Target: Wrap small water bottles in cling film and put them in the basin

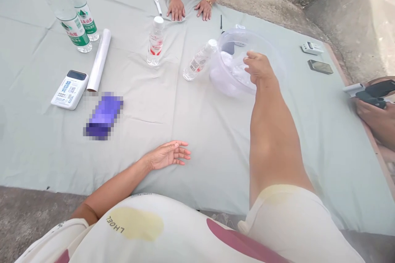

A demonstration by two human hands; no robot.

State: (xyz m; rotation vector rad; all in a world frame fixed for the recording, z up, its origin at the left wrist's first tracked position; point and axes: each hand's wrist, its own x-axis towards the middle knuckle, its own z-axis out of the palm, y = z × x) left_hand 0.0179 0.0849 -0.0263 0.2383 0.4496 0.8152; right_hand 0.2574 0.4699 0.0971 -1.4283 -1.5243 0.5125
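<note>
My left hand (169, 155) lies near the front of the cloth-covered table (210, 131), palm turned inward, fingers loosely spread and holding nothing. Stretched far forward, my right hand (259, 67) is over a clear plastic basin (271, 49), its fingers loosely bent and slightly apart, with nothing visible in them. White, partly see-through contents (230, 69) show inside the basin, too blurred to name. Against the basin's left side tilts a clear water bottle (197, 63) with a white cap. Another small water bottle (155, 43) stands upright to its left.
At left are two large green-labelled bottles (74, 28), a white roll (100, 59), a white power bank (70, 90) and a pixelated purple item (104, 115). A person's hands (175, 9) rest at the far edge. Another person's hand (375, 115) holds a dark device at right.
</note>
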